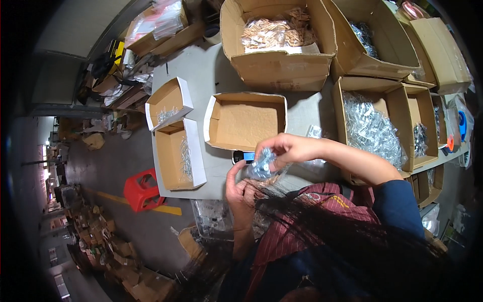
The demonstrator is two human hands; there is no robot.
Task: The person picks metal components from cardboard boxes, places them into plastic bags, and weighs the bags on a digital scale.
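Item: small clear plastic bag of silvery metal parts [261, 163], held between our two hands at the near edge of the grey table [201, 70].

Right hand [282, 148]: we had it above the bag, fingers pinched narrow on its upper edge. It was the nearer hand and carried the bag.

Left hand [236, 189]: we kept it just below and to the left, palm up and fingers loosely open, touching or nearly touching the bag's underside; we could not tell which.

Orientation: the bag hung roughly upright, long axis running from the right fingers down toward the left palm.

Bearing: the empty white-rimmed shallow cardboard tray [246, 121] lay directly ahead of the hands, near. Two smaller white-sided trays with metal pins [176, 136] stood to the left. A large brown carton of bagged silvery parts [372, 128] stood to the right.
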